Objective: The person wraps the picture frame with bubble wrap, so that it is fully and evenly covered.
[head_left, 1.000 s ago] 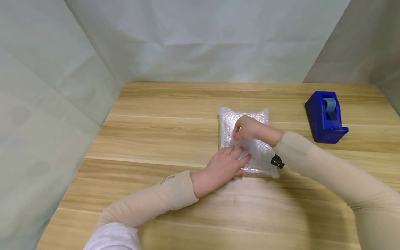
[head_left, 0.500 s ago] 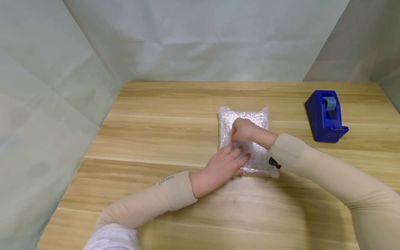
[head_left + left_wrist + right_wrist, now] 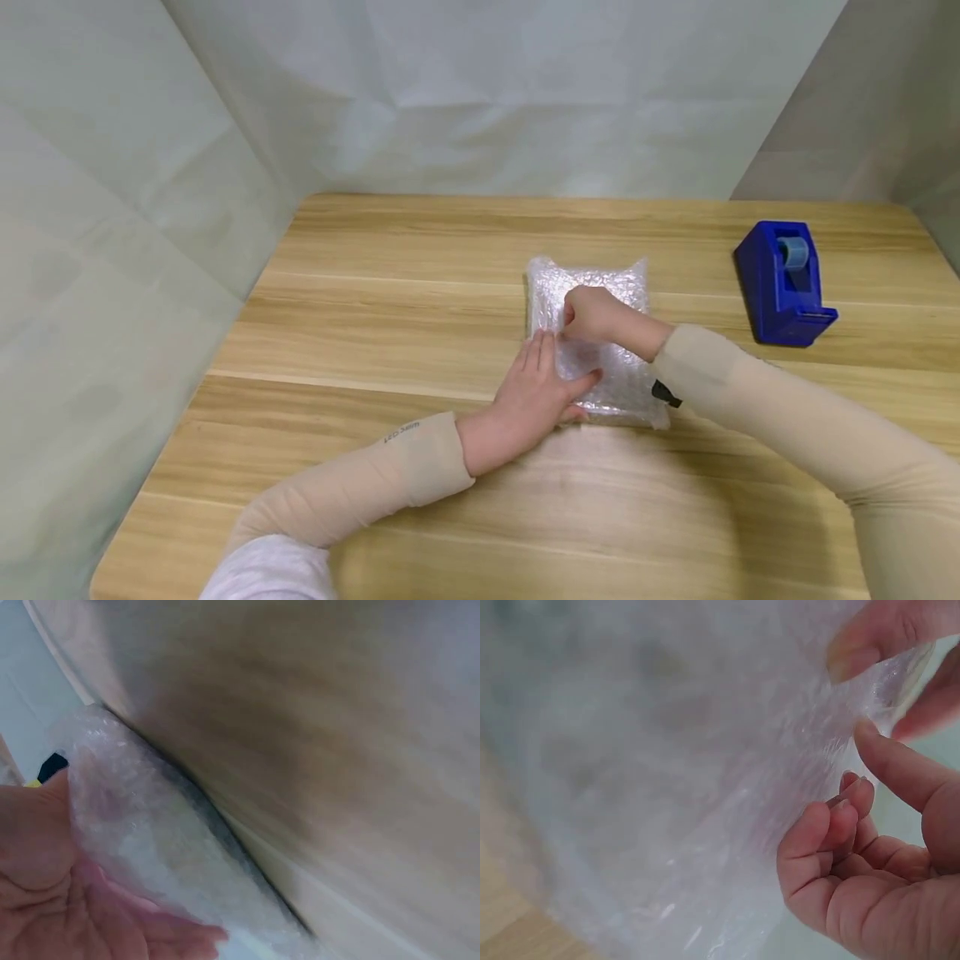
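Observation:
A flat package in clear bubble wrap (image 3: 622, 379) lies on the wooden table in the head view. From its near left side, my left hand (image 3: 528, 400) rests on it, fingers straight and together, thumb spread to the right. My right hand (image 3: 596, 315) is over the package's middle, its fingers curled. The right wrist view shows my right hand's thumb (image 3: 900, 765) touching the wrap near the left hand's fingers (image 3: 855, 664). Nothing shows between the curled right fingers (image 3: 806, 840). In the left wrist view, the wrap's side (image 3: 172, 840) stands beside my left palm (image 3: 45, 877).
A blue tape dispenser (image 3: 783, 287) with a roll of clear tape (image 3: 793, 252) stands at the right of the table (image 3: 375, 275). Pale sheeting (image 3: 487, 100) hangs behind the table and to its sides. A black clip (image 3: 665, 394) shows beneath the right sleeve.
My left fingers have closed together and slid forward to the package's left side, beside the right hand. The right hand has shifted down slightly and stays over the package. The dispenser has not moved.

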A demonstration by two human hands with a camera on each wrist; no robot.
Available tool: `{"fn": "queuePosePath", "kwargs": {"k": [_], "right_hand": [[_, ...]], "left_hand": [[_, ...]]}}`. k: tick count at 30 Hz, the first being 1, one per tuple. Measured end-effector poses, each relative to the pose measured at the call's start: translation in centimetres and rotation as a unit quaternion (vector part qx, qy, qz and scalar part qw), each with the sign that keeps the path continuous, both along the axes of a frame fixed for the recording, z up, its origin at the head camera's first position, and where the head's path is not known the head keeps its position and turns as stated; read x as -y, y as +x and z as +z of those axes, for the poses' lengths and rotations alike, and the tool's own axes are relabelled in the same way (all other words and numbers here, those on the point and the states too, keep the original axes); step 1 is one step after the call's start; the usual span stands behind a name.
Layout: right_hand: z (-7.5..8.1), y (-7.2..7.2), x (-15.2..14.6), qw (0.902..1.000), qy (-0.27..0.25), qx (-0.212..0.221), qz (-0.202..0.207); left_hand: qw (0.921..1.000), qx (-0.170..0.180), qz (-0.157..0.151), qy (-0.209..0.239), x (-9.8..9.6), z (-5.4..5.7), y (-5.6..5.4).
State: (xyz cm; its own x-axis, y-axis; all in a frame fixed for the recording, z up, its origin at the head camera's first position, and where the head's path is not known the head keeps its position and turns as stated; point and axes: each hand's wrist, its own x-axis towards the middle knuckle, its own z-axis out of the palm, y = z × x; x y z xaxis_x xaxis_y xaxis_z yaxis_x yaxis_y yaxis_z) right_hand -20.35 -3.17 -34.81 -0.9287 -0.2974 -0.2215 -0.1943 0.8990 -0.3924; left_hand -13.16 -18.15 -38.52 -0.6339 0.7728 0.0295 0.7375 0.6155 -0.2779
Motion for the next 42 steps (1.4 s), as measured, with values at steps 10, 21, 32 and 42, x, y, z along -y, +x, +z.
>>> {"fn": "queuePosePath", "kwargs": {"k": [10,21,32,42], "right_hand": [[-0.8,1.8,0.0,0.9968,-0.021,-0.07,0.034],[-2.0,4.9,-2.0,0.9588,0.02,-0.213,0.187],[-3.5,5.4,-2.7,0.9482,0.035,-0.233,0.213],[-4.4,5.2,-3.7,0.9539,-0.031,-0.223,0.198]], "left_hand": [[0.9979,0.043,-0.001,-0.049,0.3,0.7,-0.5],[0.9939,0.095,0.01,-0.054,0.4,1.1,-0.5],[0.9928,0.116,-0.003,-0.032,0.4,1.2,-0.7],[0.8999,0.354,0.04,0.252,3.3,2.6,-3.9]]}}
